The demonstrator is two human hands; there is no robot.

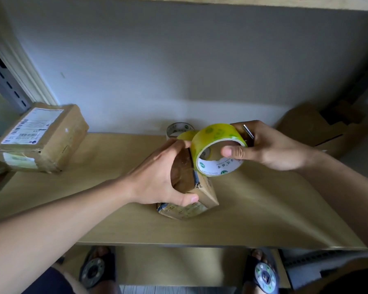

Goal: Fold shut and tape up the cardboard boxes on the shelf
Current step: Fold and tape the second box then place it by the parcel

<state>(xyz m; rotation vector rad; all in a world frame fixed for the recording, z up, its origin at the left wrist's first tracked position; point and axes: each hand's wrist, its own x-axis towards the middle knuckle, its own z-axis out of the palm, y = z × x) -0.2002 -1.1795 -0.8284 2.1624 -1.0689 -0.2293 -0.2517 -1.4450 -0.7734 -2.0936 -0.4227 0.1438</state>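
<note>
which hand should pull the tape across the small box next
Right. The right hand already holds the tape roll against the small box, while the left hand grips the box and steadies it on the shelf.

Wooden shelf [263,219], small box [191,200], labelled parcel [40,139] (left), tape roll [176,129] behind

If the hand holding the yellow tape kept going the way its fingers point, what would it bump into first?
Probably the left hand gripping the small box. The right hand points leftward with the tape roll leading, so the roll would likely touch first, though depth is hard to judge.
</note>
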